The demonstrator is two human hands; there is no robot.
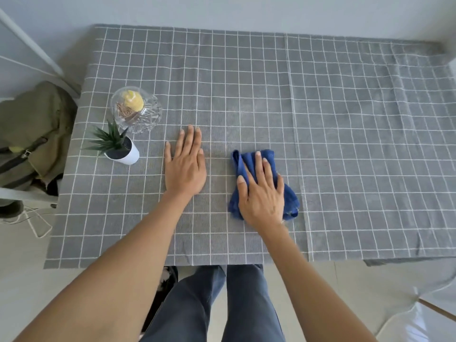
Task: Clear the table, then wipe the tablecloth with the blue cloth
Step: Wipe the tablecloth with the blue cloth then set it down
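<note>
A grey tablecloth [320,119] with a white grid covers the table. The crumpled blue cloth [240,161] lies on it near the front middle, and my right hand [262,193] presses flat on top of it with straight fingers. My left hand [185,166] rests flat on the bare tablecloth just left of the cloth, fingers straight. At the left side of the table stand a small green plant in a white pot [121,148] and, behind it, a clear glass jar [137,111] with a yellow object inside.
Left of the table, an olive bag [34,134] sits on a white seat. A white chair [434,314] shows at the bottom right. The wall runs right behind the table's far edge. The tablecloth is wrinkled at the far right.
</note>
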